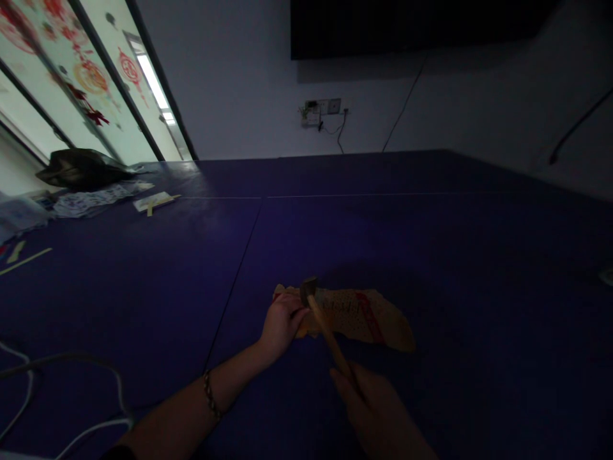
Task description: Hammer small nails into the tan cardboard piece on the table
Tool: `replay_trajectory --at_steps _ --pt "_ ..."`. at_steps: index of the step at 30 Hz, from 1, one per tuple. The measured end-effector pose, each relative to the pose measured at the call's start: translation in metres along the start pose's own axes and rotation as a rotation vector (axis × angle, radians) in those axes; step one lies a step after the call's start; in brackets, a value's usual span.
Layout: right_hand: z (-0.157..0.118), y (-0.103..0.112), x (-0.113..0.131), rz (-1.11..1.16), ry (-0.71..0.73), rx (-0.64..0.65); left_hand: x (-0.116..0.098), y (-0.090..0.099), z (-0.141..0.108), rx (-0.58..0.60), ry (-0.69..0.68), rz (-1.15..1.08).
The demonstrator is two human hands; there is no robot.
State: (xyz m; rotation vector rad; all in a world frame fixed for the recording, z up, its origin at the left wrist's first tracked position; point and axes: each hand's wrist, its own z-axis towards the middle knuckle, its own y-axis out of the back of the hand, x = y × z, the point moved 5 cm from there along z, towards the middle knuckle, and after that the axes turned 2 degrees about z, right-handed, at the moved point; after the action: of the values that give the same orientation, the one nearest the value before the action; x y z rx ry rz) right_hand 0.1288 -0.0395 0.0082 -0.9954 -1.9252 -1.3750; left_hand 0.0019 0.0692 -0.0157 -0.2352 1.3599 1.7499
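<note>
A hammer (331, 338) with a wooden handle is gripped in my right hand (371, 399), its fingers wrapped round the lower part. The dark hammer head (308, 289) is right by the fingertips of my left hand (283, 324); whether it touches anything is not clear. My left hand rests at the left end of a tan, irregular flat piece (395, 322) with red bands, small dark dots and dark lettering. Its fingers are pinched together, and what is between them is hidden. A braided bracelet (209, 395) circles my left wrist.
The flat piece lies on a large blue-purple table (167, 287) with seams. White and grey cables (115, 383) loop at the lower left. A dark bag (83, 169), a pile of papers (96, 199) and a white box (156, 201) lie at the far left. Wall sockets (325, 108) are beyond.
</note>
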Motion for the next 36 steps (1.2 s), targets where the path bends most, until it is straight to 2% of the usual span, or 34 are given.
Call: replay_trajectory --at_steps 4,7,11,15,18,22,26,30,36 --pt "-0.008 0.01 0.006 0.062 0.025 0.018 0.003 -0.002 -0.001 -0.033 -0.002 -0.013" --pt "-0.015 0.03 0.011 0.089 0.029 -0.055 0.006 -0.003 -0.001 -0.052 -0.002 -0.013" --pt "-0.011 0.072 0.001 0.01 -0.017 -0.264 0.007 -0.003 -0.001 -0.04 -0.002 0.008" --pt "0.014 0.124 -0.024 -0.25 -0.027 -0.499 0.005 -0.001 -0.001 -0.033 -0.01 0.005" --pt "0.038 0.157 -0.05 -0.495 -0.099 -0.622 0.005 -0.001 0.001 -0.026 -0.002 -0.014" --pt "0.065 0.18 -0.089 -0.736 -0.256 -0.544 0.007 -0.001 0.001 -0.012 0.013 -0.023" --pt "0.076 0.192 -0.116 -0.761 -0.363 -0.51 0.007 0.0 0.001 -0.023 0.006 -0.014" --pt "0.082 0.199 -0.125 -0.794 -0.396 -0.493 0.008 -0.001 0.001 -0.024 -0.012 -0.011" --pt "0.093 0.204 -0.122 -0.798 -0.412 -0.444 0.01 -0.003 0.001 -0.026 -0.006 0.001"
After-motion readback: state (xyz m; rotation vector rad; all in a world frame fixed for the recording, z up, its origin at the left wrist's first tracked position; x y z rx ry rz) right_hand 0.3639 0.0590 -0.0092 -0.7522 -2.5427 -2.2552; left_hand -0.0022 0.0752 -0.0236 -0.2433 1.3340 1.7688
